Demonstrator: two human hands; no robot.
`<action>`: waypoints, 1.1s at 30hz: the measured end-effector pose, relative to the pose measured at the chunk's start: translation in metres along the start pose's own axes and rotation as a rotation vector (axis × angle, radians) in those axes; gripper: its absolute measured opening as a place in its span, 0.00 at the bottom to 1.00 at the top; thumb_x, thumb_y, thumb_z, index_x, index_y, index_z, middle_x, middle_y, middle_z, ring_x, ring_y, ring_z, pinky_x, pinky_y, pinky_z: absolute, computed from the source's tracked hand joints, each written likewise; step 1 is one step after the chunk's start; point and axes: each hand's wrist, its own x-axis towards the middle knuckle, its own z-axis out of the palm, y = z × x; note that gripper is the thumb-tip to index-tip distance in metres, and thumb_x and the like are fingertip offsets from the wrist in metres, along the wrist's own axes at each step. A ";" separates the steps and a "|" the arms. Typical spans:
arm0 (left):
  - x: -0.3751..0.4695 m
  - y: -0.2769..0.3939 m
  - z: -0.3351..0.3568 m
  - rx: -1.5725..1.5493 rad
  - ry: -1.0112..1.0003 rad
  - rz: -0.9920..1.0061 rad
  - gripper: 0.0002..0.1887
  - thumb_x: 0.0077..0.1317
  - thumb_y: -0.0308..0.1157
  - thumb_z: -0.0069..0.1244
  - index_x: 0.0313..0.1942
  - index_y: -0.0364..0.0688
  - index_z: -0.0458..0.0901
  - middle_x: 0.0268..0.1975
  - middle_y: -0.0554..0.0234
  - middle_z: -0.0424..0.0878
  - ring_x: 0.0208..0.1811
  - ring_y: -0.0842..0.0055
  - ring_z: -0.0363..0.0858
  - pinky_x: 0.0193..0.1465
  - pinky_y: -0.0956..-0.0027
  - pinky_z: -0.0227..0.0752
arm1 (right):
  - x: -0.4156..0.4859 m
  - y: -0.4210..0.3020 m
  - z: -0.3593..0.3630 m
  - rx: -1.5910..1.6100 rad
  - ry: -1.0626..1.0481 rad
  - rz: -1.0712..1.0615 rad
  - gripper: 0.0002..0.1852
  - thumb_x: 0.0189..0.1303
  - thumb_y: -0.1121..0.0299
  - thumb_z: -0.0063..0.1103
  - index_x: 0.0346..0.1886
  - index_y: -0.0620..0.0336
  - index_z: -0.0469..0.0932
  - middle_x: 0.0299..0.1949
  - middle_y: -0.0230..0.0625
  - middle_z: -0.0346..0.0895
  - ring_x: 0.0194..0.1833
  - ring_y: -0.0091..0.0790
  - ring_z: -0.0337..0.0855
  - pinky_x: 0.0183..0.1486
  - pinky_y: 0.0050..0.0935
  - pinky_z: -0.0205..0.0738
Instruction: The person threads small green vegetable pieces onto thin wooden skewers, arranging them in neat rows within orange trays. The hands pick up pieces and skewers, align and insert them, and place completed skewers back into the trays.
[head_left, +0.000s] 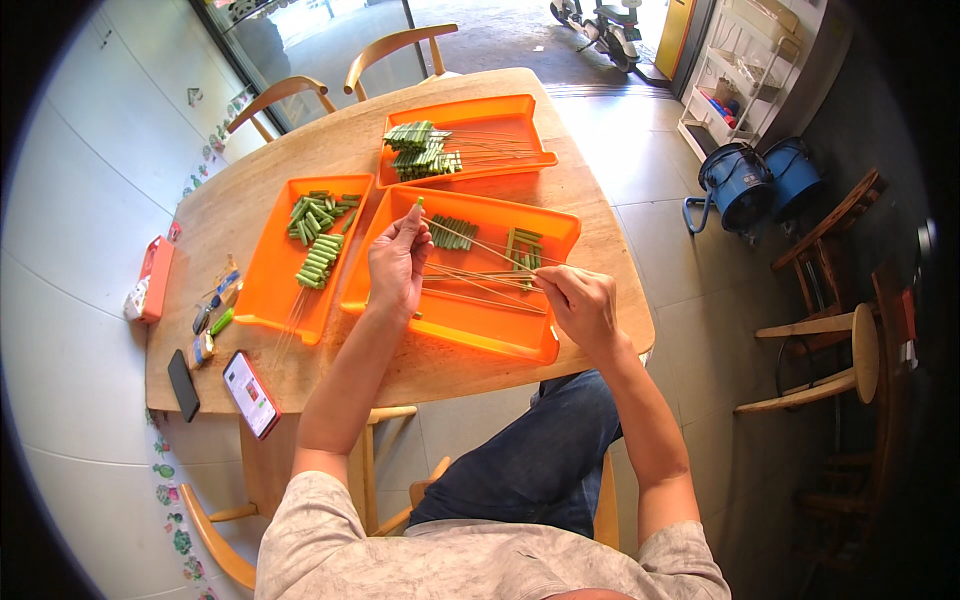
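Observation:
My left hand (400, 259) pinches a short cut green stem (420, 201) above the near orange tray (480, 337). My right hand (581, 304) grips thin wooden skewers (484, 247) that slant up to my left fingers; how many it holds is unclear. In that tray lie loose skewers (480, 298), a row of cut green stems (453, 232) and a smaller stack (525, 247) at the right. The left orange tray (262, 292) bears loose pieces (311, 217) and a skewered row (320, 261). Filled skewers (424, 154) lie in the far orange tray (517, 109).
On the wooden table (337, 375), a lit phone (251, 394), a dark phone (184, 385), a green lighter-like item (222, 321) and a pink box (154, 277) lie to the left. Wooden chairs (401, 46) surround it. Blue buckets (739, 187) and a white shelf rack (739, 75) stand at right.

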 end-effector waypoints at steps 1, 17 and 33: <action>0.000 0.000 0.000 -0.004 0.002 -0.006 0.10 0.72 0.37 0.67 0.37 0.45 0.84 0.32 0.76 0.85 0.31 0.90 0.84 0.34 0.85 0.84 | 0.000 0.000 0.000 -0.005 0.001 -0.004 0.04 0.64 0.71 0.73 0.36 0.58 0.85 0.30 0.36 0.88 0.32 0.38 0.91 0.30 0.34 0.82; -0.005 -0.010 0.005 0.036 -0.113 -0.089 0.07 0.73 0.35 0.65 0.41 0.43 0.87 0.34 0.72 0.87 0.33 0.87 0.86 0.36 0.82 0.85 | 0.002 -0.007 0.003 -0.026 -0.042 -0.014 0.03 0.65 0.72 0.71 0.38 0.57 0.85 0.30 0.35 0.88 0.32 0.38 0.91 0.30 0.34 0.81; -0.012 -0.010 0.009 0.096 -0.210 -0.121 0.07 0.75 0.33 0.63 0.41 0.41 0.87 0.38 0.65 0.90 0.38 0.81 0.89 0.42 0.79 0.86 | 0.001 -0.005 0.003 -0.022 -0.049 0.021 0.03 0.67 0.71 0.69 0.39 0.57 0.84 0.30 0.36 0.88 0.32 0.40 0.91 0.30 0.36 0.81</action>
